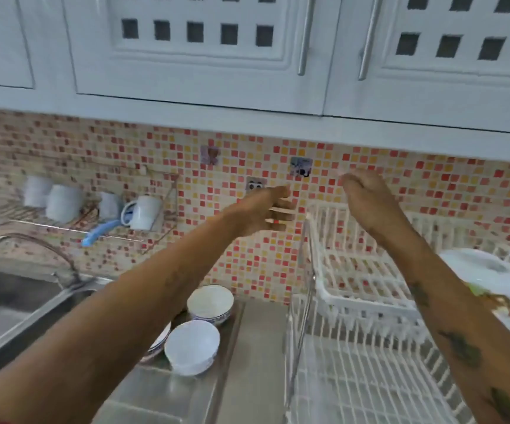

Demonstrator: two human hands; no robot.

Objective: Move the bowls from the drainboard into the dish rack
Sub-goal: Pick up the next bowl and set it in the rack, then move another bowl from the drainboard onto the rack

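Mosaic tiles [247,264] in red, orange and cream backed a steel bench, white cupboards [198,44] overhead. Three bowls sat on the drainboard [247,347] right of the sink [12,301]: a white bowl [192,347] nearest, a blue-patterned bowl [210,303] behind it, a third bowl [159,341] mostly hidden under the left forearm. All upright, mouths up; round, so no long axis. White dish rack [361,289] stood just right of the drainboard, two tiers, a bare steel strip between it and the bowls. Upper tier open at left; a white plate [489,278] at far right. Both hands raised above the rack, empty: left hand [261,211] fingers spread, right hand [367,194] loosely curled, blurred. Wall rack [94,209] with mugs above the sink.
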